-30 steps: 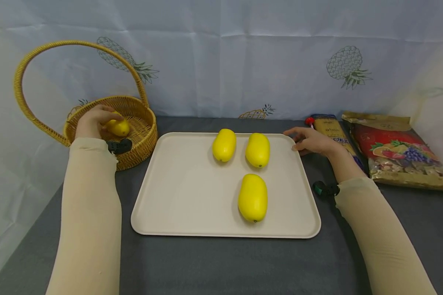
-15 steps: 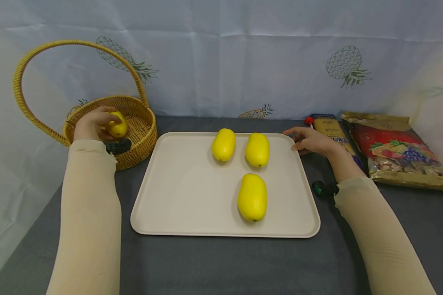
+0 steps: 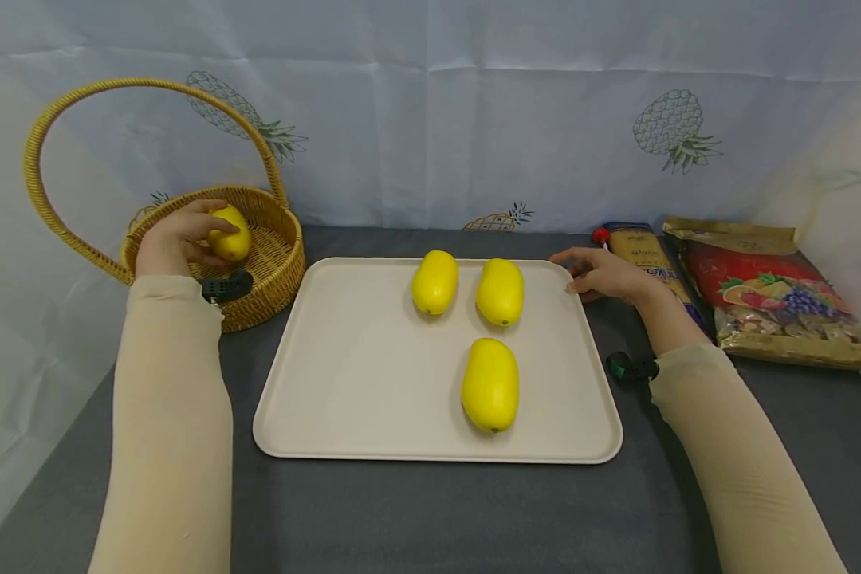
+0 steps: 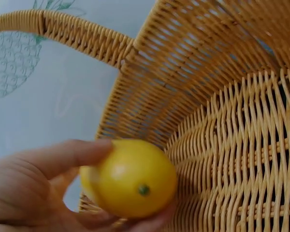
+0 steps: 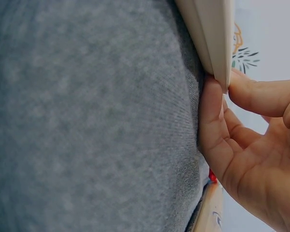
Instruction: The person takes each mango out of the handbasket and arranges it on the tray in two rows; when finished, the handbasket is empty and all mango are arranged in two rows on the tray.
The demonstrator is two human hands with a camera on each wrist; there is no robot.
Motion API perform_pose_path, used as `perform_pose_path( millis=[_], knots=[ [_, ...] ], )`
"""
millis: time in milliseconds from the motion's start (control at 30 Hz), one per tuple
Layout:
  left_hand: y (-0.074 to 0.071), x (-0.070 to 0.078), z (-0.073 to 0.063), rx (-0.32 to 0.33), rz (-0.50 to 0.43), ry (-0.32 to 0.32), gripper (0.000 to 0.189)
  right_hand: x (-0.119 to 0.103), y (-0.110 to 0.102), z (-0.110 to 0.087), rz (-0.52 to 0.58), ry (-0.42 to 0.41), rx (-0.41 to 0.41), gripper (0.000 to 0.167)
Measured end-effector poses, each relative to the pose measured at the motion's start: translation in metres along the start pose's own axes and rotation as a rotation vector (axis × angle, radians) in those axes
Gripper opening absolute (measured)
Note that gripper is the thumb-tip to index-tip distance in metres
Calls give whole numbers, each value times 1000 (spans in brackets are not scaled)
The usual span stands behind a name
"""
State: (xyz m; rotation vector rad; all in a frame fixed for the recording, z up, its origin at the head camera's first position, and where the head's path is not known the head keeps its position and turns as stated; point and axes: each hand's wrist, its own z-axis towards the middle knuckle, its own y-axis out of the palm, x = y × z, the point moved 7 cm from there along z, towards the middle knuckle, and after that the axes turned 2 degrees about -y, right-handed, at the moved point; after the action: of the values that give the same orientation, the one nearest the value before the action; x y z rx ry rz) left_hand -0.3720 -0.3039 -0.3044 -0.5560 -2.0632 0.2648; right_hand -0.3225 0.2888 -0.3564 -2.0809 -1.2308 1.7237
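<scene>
In the head view, my left hand [image 3: 175, 237] is inside the wicker basket [image 3: 267, 285] at the left and grips a smooth yellow oblong fruit [image 3: 233, 236]. The left wrist view shows thumb and fingers around this fruit [image 4: 135, 176], its small green stem end towards the camera, beside the woven wall [image 4: 203, 140]. My right hand [image 3: 603, 273] pinches the far right corner of the beige tray [image 3: 359, 359]. Seen from the right wrist, the thumb lies on one face of the tray edge [image 5: 215, 43] and a finger on the other. Several similar yellow fruits [image 3: 491, 387] lie on the tray's right half.
A tall arched handle [image 3: 143, 84] rises over the basket. Right of the tray lie a yellow and blue packet [image 3: 642, 255], a small red round object [image 3: 601, 235] and a red and gold bag [image 3: 782, 291]. A pineapple-print cloth [image 3: 430, 143] hangs behind the grey-covered table [image 3: 430, 510].
My left hand and the fruit in it have shifted slightly left within the basket, and the fruit has tilted in the fingers. My right hand and the tray look unmoved.
</scene>
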Motion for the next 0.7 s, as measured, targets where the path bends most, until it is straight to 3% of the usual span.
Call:
perform_pose_path(
  millis=[100,300,367,700],
  knots=[
    [-1,9,2,-24,-67,35,79,0,0,-1,4,-3,0,59],
    [0,35,-3,-134,-444,126,86,-1,-1,-3,9,-6,-3,59],
    [2,43,-8,-185,-521,152,86,-2,-1,-3,11,-7,-4,59],
    [17,58,-37,-396,-434,277,85,-2,1,-1,14,0,-11,59]
  ],
)
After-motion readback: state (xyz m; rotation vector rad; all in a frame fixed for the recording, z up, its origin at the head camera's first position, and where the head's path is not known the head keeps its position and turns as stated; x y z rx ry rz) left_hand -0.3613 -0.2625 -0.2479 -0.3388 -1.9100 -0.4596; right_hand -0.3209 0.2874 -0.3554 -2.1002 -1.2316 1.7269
